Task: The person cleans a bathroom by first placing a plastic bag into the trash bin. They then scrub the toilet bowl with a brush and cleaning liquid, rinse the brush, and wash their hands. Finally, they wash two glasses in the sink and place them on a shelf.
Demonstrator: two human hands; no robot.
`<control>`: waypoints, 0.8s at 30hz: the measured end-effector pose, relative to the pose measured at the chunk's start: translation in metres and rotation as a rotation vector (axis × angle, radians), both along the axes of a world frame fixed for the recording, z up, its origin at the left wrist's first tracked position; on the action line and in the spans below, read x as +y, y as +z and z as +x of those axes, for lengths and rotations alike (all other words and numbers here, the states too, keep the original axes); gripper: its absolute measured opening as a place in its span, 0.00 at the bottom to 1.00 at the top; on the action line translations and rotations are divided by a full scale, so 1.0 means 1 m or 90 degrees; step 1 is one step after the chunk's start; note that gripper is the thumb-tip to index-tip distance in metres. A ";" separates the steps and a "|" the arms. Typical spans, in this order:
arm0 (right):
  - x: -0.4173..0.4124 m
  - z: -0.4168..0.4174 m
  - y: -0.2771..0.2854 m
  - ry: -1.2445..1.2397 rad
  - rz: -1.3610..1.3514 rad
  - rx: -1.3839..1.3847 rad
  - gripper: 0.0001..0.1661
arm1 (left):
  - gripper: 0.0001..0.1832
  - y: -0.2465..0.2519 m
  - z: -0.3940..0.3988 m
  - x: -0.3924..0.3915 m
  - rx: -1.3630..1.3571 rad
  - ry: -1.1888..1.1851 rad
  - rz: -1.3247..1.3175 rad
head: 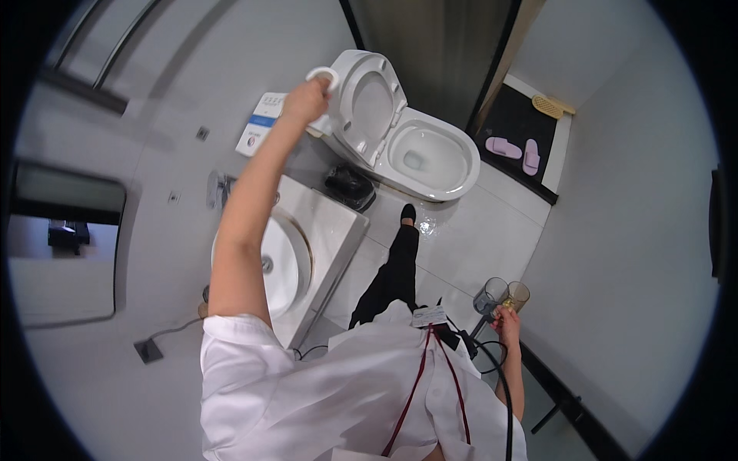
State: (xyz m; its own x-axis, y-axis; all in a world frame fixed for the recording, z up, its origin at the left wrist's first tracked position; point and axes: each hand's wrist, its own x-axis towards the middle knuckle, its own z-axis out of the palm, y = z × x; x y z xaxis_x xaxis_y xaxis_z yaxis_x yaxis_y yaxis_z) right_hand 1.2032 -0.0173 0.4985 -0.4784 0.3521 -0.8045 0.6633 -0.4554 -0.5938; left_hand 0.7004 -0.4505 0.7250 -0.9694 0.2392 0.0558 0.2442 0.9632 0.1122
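Observation:
My left hand [307,101] reaches over the tank end of a white toilet [461,141]. Its fingers grip a round white object [323,73] with a curved rim; blur and the hand hide what exactly it is. Beside it the toilet's seat and lid [372,109] are raised, and some water lies in the bowl. Low on my other side, my right hand [505,324] holds two see-through cups together, a grey one [490,293] and an amber one [519,295]. The fingers close around their handle side.
A white washbasin [282,259] on a counter [331,222] sits under my left arm. Between counter and toilet is a black-lined bin [349,187]. A white panel with a blue stripe [262,121] bears writing. Pink slippers [503,148] lie on a dark mat. The floor [429,230] shines wet.

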 end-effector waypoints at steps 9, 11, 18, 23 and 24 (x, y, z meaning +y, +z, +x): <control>-0.020 -0.116 0.001 -0.067 -0.023 -0.110 0.09 | 0.14 -0.069 -0.214 -0.080 -0.405 0.053 -0.318; -0.025 -0.140 0.006 -0.051 -0.019 -0.107 0.11 | 0.14 -0.082 -0.221 -0.087 -0.522 0.076 -0.338; -0.021 -0.246 0.010 0.041 -0.022 -0.104 0.07 | 0.17 -0.105 -0.209 -0.111 -0.545 0.049 -0.386; -0.016 -0.303 0.025 0.128 0.018 -0.083 0.07 | 0.13 -0.111 -0.208 -0.103 -0.441 0.130 -0.438; -0.016 -0.310 0.030 0.127 0.021 -0.083 0.06 | 0.12 -0.119 -0.206 -0.104 -0.391 0.130 -0.454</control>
State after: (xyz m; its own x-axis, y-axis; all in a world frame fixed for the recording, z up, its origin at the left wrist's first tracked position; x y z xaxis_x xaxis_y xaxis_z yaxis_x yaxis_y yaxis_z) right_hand 0.8930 -0.0329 0.5280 -0.4348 0.2883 -0.8531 0.8101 -0.2886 -0.5104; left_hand 0.4948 -0.5549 0.6058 -0.8080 -0.1562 -0.5682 0.1578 0.8717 -0.4639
